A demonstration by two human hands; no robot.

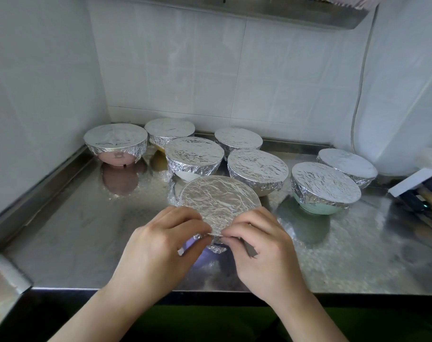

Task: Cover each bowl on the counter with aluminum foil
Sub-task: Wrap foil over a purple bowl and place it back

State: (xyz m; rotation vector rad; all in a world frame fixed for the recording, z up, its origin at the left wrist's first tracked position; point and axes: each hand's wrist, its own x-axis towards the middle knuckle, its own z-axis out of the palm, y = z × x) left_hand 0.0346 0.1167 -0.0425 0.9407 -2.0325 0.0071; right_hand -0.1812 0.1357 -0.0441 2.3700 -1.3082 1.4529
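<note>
A bowl topped with crinkled aluminum foil stands nearest me on the steel counter. My left hand and my right hand both pinch the foil's near edge at the bowl's front rim, fingertips almost meeting. The bowl's body is mostly hidden behind my hands. Behind it stand several foil-covered bowls: a pink bowl at back left, others in the middle, and a pale green bowl to the right.
White tiled walls close in the counter at the back and left. A white box and dark-handled utensils lie at the right edge. A cable hangs down the right wall. The counter's front edge runs just below my wrists.
</note>
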